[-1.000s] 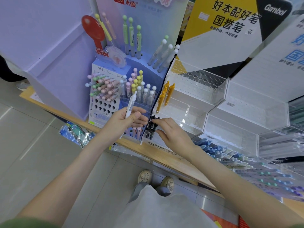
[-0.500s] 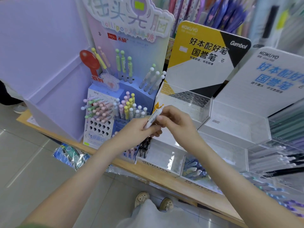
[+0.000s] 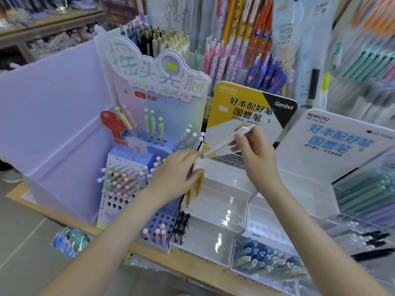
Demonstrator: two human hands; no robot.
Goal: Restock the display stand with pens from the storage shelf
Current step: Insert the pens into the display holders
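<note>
A white pen [image 3: 224,142] is pinched in my right hand [image 3: 255,154], tilted with its cap end up to the right and its tip down to the left. The tip hangs just over the perforated top tier [image 3: 229,160] of the clear acrylic display stand [image 3: 215,189] with the yellow and black header card [image 3: 245,107]. My left hand [image 3: 176,175] rests beside the stand's left wall, fingers loosely apart, its fingertips close to the pen's tip. A few yellow pens [image 3: 193,190] stand in the stand's left side, and black pens [image 3: 181,228] stand lower down.
A pastel lollipop pen display [image 3: 136,167] stands left of the stand, with a lilac box [image 3: 53,129] beyond it. A second clear stand with a white header [image 3: 337,142] is on the right. Trays of pens [image 3: 267,261] line the wooden shelf edge [image 3: 149,252]. Hanging pen racks [image 3: 245,50] fill the back.
The pen passed from my left hand to my right. My right hand lifted it up to the stand's top tier, and the view tilted upward.
</note>
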